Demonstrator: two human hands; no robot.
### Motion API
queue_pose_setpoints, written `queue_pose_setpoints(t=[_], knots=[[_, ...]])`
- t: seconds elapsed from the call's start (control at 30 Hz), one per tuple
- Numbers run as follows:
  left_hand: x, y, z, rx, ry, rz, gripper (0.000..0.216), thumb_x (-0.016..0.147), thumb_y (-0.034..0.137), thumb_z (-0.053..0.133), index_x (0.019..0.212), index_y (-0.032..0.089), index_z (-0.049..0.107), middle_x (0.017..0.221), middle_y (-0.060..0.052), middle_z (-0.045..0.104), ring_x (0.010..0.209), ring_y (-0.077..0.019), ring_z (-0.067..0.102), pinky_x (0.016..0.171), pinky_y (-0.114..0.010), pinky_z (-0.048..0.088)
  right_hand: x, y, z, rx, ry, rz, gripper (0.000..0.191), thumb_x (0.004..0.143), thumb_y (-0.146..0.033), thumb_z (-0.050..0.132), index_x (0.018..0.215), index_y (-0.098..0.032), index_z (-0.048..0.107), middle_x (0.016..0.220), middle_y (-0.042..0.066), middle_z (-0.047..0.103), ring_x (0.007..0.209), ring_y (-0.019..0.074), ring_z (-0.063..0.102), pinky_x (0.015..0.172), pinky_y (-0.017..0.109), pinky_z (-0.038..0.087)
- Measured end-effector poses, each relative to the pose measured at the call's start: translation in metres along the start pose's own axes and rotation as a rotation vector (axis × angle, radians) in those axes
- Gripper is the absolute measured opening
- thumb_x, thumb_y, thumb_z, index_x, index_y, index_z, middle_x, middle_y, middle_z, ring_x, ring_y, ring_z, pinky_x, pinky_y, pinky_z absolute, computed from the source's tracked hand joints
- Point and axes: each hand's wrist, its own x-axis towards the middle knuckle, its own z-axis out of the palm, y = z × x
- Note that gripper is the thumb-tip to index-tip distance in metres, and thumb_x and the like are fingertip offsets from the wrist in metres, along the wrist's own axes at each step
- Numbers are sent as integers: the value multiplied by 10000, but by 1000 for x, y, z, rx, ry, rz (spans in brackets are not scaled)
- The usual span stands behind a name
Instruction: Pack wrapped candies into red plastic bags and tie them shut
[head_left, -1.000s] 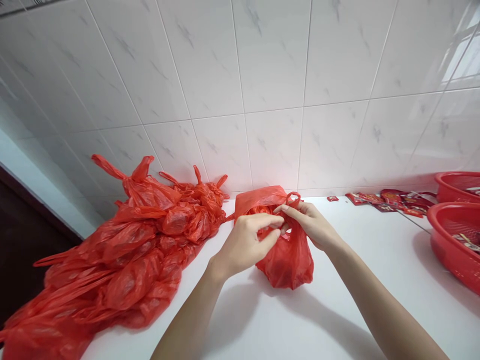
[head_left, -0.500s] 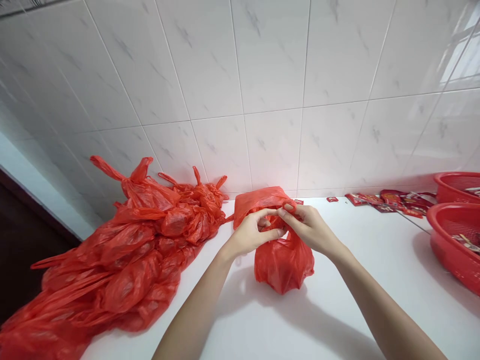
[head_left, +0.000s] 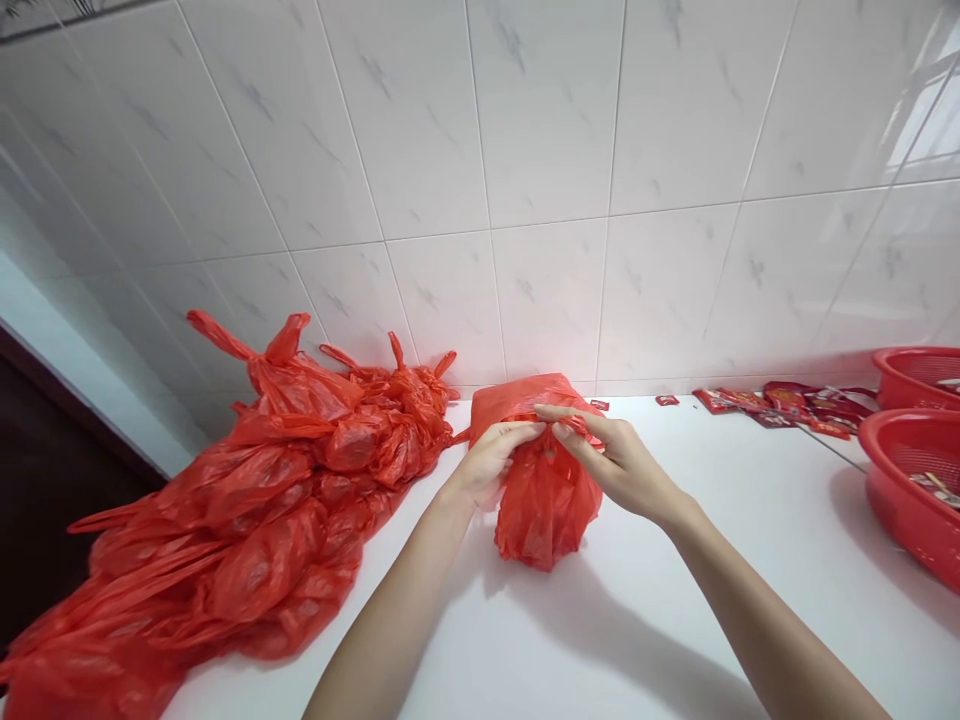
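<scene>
A filled red plastic bag (head_left: pixel 547 510) hangs gathered at its top between my two hands, just over the white table. My left hand (head_left: pixel 491 460) pinches the bag's neck from the left. From the right, my right hand (head_left: pixel 607 455) grips the same gathered plastic between thumb and fingers, with the fingers laid over the top. The exact hold of the fingertips is partly hidden by the plastic. Behind the hands, against the wall, lies another red plastic bag (head_left: pixel 517 395), flat-looking and partly covered by them.
A large heap of tied red plastic bags (head_left: pixel 277 500) spreads along the left. Small red packets (head_left: pixel 787 402) lie by the tiled wall (head_left: pixel 547 300) at right, one single packet (head_left: pixel 666 400) apart from them. Two red plastic baskets (head_left: pixel 892 480) with small packets stand at the far right.
The bag has shifted slightly left and up and turned. My hands have come closer together, and the right fingers now lie across the bag's top.
</scene>
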Motion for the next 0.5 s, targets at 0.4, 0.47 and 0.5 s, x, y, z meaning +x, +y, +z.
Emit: queue_pose_setpoints(t=[0.4, 0.47, 0.5], knots=[[25, -10, -30, -47, 320, 126, 302, 557, 354, 882, 634, 155, 668, 635, 15, 656, 583, -103, 582, 570, -211, 407, 4, 7, -11, -638, 206, -548, 219, 1009, -148, 472, 982, -184, 686, 983, 70, 756, 815, 189, 654, 841, 386, 481], [30, -12, -39, -10, 382, 118, 306, 545, 355, 879, 636, 157, 666, 619, 17, 649, 573, -103, 582, 558, -206, 401, 3, 3, -16, -678, 131, -565, 247, 1018, -146, 447, 962, -190, 684, 912, 62, 748, 780, 181, 636, 855, 384, 465], [32, -13, -44, 2, 405, 115, 305, 543, 356, 877, 641, 157, 667, 624, 12, 656, 577, -105, 588, 561, -205, 408, 2, 0, -18, -691, 89, -566, 267, 1023, -146, 432, 944, -194, 683, 879, 59, 740, 769, 180, 630, 854, 382, 457]])
